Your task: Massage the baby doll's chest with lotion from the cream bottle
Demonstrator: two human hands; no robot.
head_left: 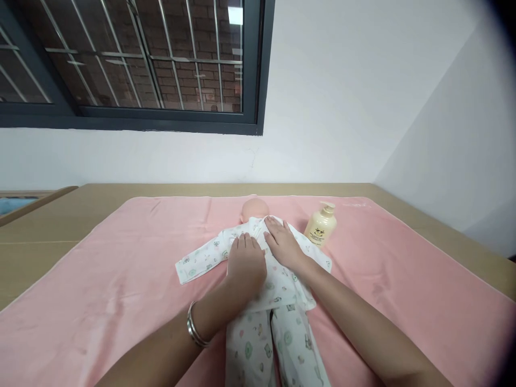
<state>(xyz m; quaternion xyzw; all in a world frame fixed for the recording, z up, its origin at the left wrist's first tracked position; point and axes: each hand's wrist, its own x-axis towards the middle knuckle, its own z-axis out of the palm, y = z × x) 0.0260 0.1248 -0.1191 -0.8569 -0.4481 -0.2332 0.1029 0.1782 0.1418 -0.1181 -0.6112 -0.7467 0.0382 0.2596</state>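
A baby doll (255,208) lies on its back, only its bald head showing above its clothes; its face cannot be made out. It wears a white printed long-sleeved top (278,285) and matching trousers (252,344). My left hand (245,266), with a silver bangle at the wrist, rests on the front of the top, fingers side by side and foreshortened. Higher up near the collar, my right hand (284,244) lies flat on the cloth with its fingers apart. One sleeve (201,263) stretches out to the left; my right hand and forearm partly cover the other.
A pale yellow pump bottle (320,226) stands to the right of the doll. Under everything spreads a pink blanket (141,252) on a wooden surface (48,231). Behind are a white wall (330,118) and a barred window (161,59).
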